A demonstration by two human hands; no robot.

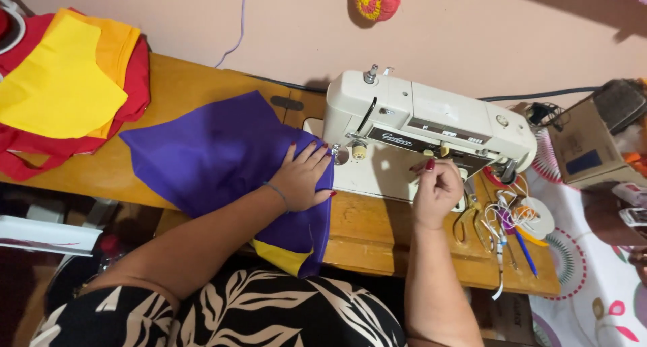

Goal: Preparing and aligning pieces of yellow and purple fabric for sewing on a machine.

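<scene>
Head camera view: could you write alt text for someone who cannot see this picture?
A person's left hand lies flat on a purple sheet of fabric beside a cream-coloured sewing machine on a wooden table, while the right hand hovers loosely closed in front of the machine. Yellow, orange and red fabric pieces are piled at the table's left end.

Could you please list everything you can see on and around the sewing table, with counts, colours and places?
sewing machine: one, cream, back centre of table
purple fabric: one piece, left of the machine, yellow layer showing at its lower edge
fabric pile: yellow, orange and red pieces, far left
wooden table: one, brown
scissors: one pair, right of the machine
blue pen: one, table's right end
cardboard box: one, brown, far right
left hand: flat on the purple fabric
right hand: fingers curled, in front of the machine
</scene>
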